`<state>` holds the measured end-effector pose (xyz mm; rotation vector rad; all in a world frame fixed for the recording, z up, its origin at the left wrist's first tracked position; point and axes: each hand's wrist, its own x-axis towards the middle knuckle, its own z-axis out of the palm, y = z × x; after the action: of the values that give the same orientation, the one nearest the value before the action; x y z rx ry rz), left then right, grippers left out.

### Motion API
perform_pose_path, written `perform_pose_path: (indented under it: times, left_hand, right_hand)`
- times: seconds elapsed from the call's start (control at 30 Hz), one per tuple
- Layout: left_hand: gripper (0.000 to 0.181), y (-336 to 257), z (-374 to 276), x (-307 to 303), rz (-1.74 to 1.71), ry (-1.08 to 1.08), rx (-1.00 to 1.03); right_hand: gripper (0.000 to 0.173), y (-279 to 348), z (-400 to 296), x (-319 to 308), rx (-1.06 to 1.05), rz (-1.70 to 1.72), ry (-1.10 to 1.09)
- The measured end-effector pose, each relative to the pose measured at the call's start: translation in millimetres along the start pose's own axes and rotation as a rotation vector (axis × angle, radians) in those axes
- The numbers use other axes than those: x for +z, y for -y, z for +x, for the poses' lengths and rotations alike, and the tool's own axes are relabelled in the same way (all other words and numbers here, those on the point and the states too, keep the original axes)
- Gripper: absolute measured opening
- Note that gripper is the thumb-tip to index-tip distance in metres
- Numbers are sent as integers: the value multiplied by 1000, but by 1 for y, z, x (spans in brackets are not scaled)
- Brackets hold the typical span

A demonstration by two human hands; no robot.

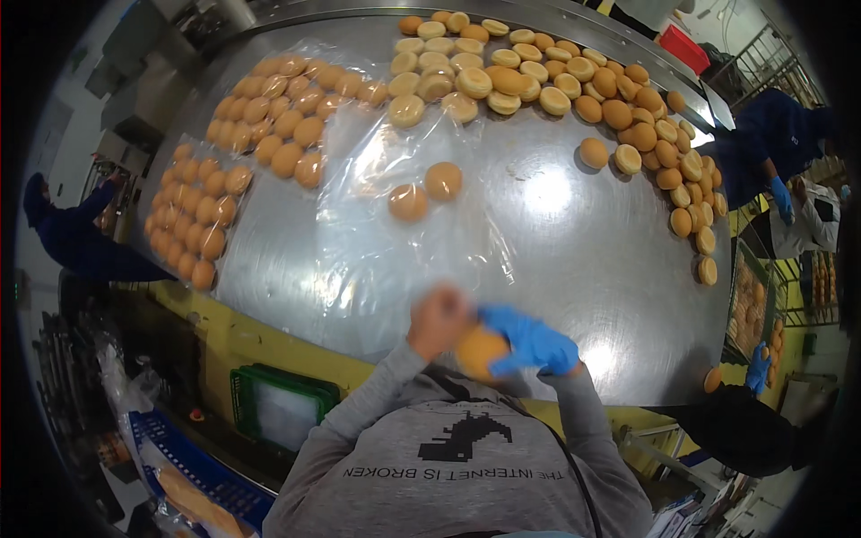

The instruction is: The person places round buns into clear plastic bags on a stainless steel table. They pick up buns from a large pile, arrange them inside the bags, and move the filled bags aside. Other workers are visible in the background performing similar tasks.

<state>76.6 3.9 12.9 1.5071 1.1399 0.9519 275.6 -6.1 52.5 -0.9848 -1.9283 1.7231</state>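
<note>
My right hand (pixel 535 341), in a blue glove, holds a round bread bun (pixel 481 352) close to my chest, over the near edge of the steel table (pixel 599 269). Bare and blurred, my left hand (pixel 440 319) is beside the bun; its finger pose is unclear. Beyond my hands a clear plastic bag (pixel 377 249) lies flat, with two buns (pixel 408 202) at its middle. More buns (pixel 474 83) are spread along the far side, some with pale undersides up, partly under the film. At the left, buns (pixel 288 124) fill clear bags in rows.
Loose buns (pixel 668 178) curve along the table's right side. A green crate (pixel 252 403) and a blue crate (pixel 181 457) stand below the left edge. One person (pixel 81 228) is at the far left; several people, some blue-gloved, are at the right (pixel 767 148).
</note>
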Motion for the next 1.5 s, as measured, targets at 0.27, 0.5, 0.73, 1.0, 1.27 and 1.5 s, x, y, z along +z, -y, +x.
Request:
perform_pose_path:
  times: [0.27,0.5,0.73,1.0,1.27,1.5]
  left_hand:
    - [35,64,-23,9,619,-319,408]
    - [21,56,-42,-30,319,178,134]
    - [21,-45,-28,-65,471,308,122]
    - [18,96,-37,-33,850,179,33]
    - [16,128,-43,-36,821,120,237]
    - [18,126,-44,-35,809,118,222]
  right_hand:
    - [83,-85,87,18,-10,-996,-661]
    - [82,-71,154,35,84,-963,-468]
    - [85,-78,168,-1,153,-1140,-809]
    - [35,-117,-7,39,305,-458,-766]
    - [71,-122,6,-208,554,-756,-1347]
    - [101,-113,114,-284,1178,-727,-1197]
